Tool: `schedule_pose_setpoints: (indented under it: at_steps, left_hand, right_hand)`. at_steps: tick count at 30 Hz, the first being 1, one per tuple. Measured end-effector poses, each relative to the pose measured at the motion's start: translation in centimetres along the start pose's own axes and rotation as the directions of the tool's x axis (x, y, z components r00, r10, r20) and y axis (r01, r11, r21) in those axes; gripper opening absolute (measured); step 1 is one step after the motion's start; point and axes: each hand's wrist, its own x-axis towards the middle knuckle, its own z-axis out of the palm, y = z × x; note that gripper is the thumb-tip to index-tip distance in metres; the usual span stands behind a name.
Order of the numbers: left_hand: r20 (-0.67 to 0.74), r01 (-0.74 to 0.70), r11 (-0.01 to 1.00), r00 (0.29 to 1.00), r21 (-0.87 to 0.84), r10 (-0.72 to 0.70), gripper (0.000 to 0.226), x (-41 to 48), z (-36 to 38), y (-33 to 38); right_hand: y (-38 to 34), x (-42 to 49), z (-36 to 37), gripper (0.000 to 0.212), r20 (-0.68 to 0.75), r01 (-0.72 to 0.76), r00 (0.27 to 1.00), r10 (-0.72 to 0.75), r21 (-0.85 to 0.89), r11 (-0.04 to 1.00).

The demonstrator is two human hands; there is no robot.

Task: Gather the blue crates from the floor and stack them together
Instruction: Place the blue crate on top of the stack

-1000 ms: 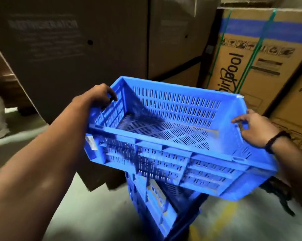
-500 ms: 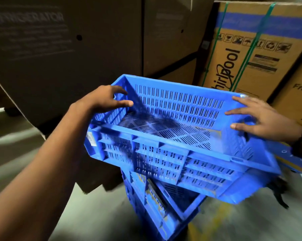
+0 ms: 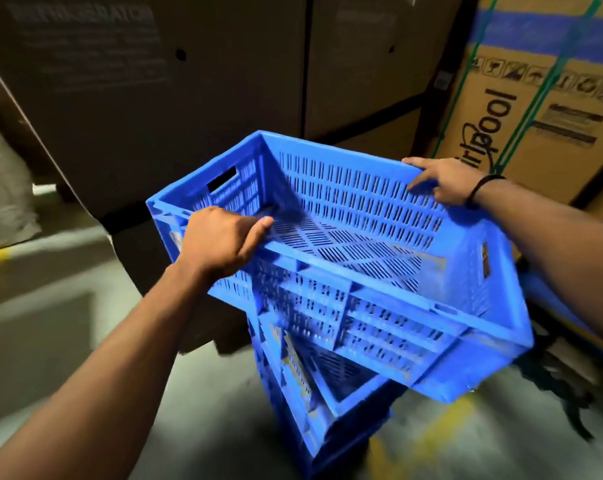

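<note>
The left hand grips the crate by its near rim; the right hand pinches the far corner; a diagonal hold, likely to square it over the stack.

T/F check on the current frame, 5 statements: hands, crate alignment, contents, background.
1. The left hand grips the near rim of the top crate. True.
2. The top crate sits squarely on the lower crate. False: it is turned askew and overhangs to the right.
3. The right hand is clear of the crate. False: it holds the rim at the far right corner.
4. The top crate has nothing in it. True.
5. A cardboard box with green straps stands behind the right hand. True.
</note>
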Motion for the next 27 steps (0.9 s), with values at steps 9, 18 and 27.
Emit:
schedule_pose_setpoints:
  at_steps: [9, 18, 27]
  left_hand:
    - [-0.105, 0.072, 0.994, 0.991, -0.081, -0.081, 0.079, 2.3, 3.1, -5.2]
    - [-0.113, 0.029, 0.982, 0.992, -0.187, -0.051, 0.055, 2.6, 3.3, -5.9]
    - [-0.162, -0.079, 0.928, 0.987, -0.365, 0.02, 0.077, -1.1, 4.2, -2.7]
  right_hand:
    - [0.1, -2.8, 1.0, 0.05, -0.176, 0.058, 0.983, -0.042, 0.088, 0.994]
    - [-0.5, -4.6, 0.9, 0.067, -0.004, 0.054, 0.998, -0.056, -0.192, 0.98]
    - [-2.6, -0.9, -0.4, 0.046, 0.153, 0.281, 0.957, -0.247, -0.277, 0.919]
